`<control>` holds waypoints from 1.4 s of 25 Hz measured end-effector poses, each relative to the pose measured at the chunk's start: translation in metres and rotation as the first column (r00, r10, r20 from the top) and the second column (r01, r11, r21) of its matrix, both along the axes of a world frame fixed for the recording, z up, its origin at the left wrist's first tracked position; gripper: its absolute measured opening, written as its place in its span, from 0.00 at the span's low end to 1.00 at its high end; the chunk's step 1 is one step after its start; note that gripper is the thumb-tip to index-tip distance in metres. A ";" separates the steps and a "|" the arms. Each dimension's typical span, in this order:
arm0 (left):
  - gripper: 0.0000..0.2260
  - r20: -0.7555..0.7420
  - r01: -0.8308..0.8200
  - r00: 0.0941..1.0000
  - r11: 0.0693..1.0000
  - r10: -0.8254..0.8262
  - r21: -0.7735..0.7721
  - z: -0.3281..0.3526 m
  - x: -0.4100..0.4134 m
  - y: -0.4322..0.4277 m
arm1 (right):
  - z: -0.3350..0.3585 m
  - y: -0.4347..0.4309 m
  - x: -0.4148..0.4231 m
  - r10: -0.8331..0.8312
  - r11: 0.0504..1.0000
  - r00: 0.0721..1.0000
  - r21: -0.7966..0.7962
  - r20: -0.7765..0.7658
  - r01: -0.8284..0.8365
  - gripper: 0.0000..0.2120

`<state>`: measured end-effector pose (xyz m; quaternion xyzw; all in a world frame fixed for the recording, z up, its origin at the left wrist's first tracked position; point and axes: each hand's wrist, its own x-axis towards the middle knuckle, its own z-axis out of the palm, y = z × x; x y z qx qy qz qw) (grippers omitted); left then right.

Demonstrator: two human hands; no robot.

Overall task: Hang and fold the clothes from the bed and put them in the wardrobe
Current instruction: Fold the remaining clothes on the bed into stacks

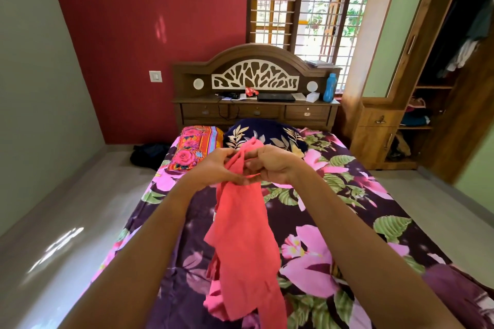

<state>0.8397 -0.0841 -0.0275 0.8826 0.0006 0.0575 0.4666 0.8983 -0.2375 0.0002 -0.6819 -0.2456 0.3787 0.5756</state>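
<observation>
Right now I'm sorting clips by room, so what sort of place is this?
A home bedroom, most likely: a bed with floral sheet, a carved headboard, and an open wardrobe with hanging clothes. The left hand and right hand grip a pink garment over the bed.

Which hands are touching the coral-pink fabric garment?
Touching, both. The head view shows the left hand and right hand gripping the coral-pink fabric garment near its top, fingers curled round the cloth.
</observation>
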 end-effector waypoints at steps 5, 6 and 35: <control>0.29 -0.138 0.034 0.990 0.999 -0.028 0.039 -0.003 -0.015 0.010 | -0.018 -0.020 0.018 -0.037 0.965 0.826 -0.194 0.563 0.176 0.12; 0.33 -0.162 0.044 0.986 0.996 -0.031 0.075 -0.004 -0.017 0.010 | -0.022 -0.021 0.019 0.041 0.957 0.744 -0.241 0.666 0.163 0.16; 0.27 -0.068 0.154 0.988 0.958 -0.142 0.241 0.050 -0.028 0.005 | -0.053 -0.023 -0.010 0.310 0.948 -0.136 -0.297 0.941 0.110 0.27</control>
